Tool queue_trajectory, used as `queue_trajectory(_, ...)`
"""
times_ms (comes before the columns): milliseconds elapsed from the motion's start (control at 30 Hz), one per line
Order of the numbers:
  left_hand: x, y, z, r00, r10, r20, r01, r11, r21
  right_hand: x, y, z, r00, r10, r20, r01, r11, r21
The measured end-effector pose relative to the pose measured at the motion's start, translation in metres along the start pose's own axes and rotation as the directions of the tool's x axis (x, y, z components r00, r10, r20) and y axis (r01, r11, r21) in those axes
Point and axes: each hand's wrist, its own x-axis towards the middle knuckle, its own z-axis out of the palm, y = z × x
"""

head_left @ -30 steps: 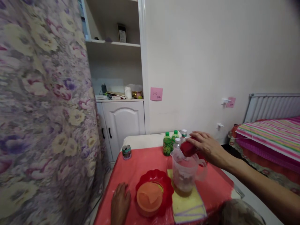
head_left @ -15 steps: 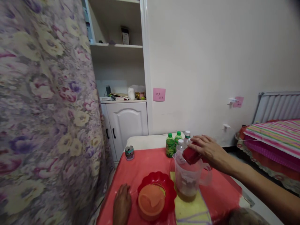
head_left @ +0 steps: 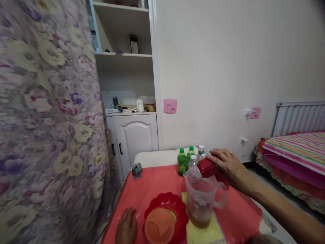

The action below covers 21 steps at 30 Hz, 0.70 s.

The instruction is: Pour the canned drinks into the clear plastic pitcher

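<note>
My right hand [head_left: 228, 166] is wrapped round a red can [head_left: 208, 167]. The can lies tipped over the mouth of a clear plastic pitcher [head_left: 200, 200], its silvery end towards the left inside the rim. Some liquid shows low in the pitcher, which stands on a yellow cloth [head_left: 204, 234]. At the table's left front, my left hand [head_left: 127, 225] rests on the red cover with its fingers stretched out. Beside it is a red scalloped tray [head_left: 181, 217] with a round orange container [head_left: 159, 225] in it.
Behind the pitcher stand several bottles, among them a green-capped one [head_left: 181, 162] and a clear one [head_left: 193, 160]. A small opened can [head_left: 136, 171] sits at the table's far left corner. A floral curtain [head_left: 50, 118] hangs along the left; a bed [head_left: 297, 145] is at the right.
The red can has turned closer to level, showing more of its side over the pitcher. My view has tilted up slightly, so the table sits lower. My left hand stays on the table.
</note>
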Motion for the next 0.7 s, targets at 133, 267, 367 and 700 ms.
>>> queue_trajectory(133,0.007,0.001,-0.011,0.997,-0.07,-0.016,0.068,0.992,-0.104,-0.006,0.004,0.0,0.998,0.05,-0.026,-0.048,0.995,0.091)
queue_trajectory(267,0.009,0.011,-0.026,0.992,-0.119,-0.048,0.108,0.976,-0.188,-0.016,0.005,0.001,0.964,0.245,-0.103,-0.197,0.919,0.341)
queue_trajectory(367,0.002,0.037,-0.038,0.99,-0.137,-0.023,0.122,0.94,-0.32,-0.027,-0.007,-0.002,0.91,0.411,-0.063,-0.305,0.762,0.571)
queue_trajectory(700,-0.047,0.187,-0.078,0.962,0.055,0.266,0.101,0.835,-0.54,-0.065,-0.136,0.033,0.846,0.35,0.403,-0.32,-0.271,0.908)
